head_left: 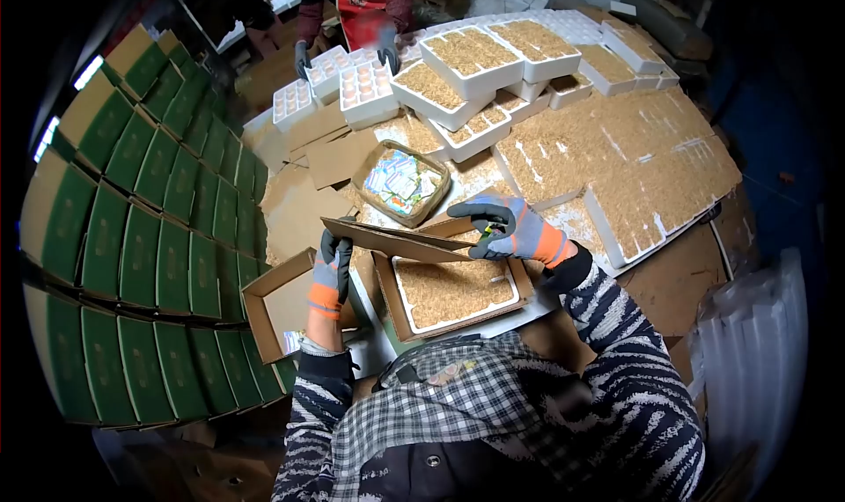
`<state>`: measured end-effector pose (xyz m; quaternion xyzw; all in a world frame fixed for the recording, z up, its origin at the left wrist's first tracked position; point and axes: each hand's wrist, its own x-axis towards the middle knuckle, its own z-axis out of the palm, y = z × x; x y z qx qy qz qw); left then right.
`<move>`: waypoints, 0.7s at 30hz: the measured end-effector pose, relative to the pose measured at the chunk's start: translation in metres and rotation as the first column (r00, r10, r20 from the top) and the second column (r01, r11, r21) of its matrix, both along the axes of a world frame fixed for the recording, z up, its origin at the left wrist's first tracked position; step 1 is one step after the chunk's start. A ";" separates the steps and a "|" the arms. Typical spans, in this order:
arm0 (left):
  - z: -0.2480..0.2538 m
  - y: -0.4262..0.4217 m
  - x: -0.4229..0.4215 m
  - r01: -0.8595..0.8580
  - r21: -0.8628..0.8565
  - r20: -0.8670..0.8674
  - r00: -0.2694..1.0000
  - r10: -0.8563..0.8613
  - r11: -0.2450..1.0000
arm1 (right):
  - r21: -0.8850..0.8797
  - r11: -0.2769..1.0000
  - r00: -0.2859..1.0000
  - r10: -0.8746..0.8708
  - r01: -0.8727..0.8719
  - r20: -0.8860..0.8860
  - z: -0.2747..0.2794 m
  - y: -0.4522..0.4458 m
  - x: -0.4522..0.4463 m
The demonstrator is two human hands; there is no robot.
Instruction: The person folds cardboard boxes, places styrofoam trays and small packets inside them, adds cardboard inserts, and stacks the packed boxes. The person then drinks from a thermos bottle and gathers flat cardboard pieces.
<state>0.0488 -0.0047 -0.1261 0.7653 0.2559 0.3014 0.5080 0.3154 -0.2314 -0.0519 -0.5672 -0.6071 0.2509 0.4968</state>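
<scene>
The left hand (331,260) grips one end of a brown cardboard panel (396,240), thumb and fingers closed; the right hand (510,229) pinches the other end (a small yellow-green thing, too small to identify, shows in that palm). The panel tilts above an open cardboard carton (388,300). Inside the carton sits a shavings-filled foam tray (453,295); beyond the carton stands a packet-filled basket (429,210).

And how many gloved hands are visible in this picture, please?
4: the wearer's left hand and right hand at opposite ends of the cardboard panel, plus a co-worker's two hands at the white foam trays. No others show.
</scene>
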 end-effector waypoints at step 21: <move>0.130 -0.021 0.023 0.108 -0.150 0.149 0.985 -0.085 0.983 | 0.402 0.915 0.483 -0.368 0.036 0.794 0.086 0.010 -0.028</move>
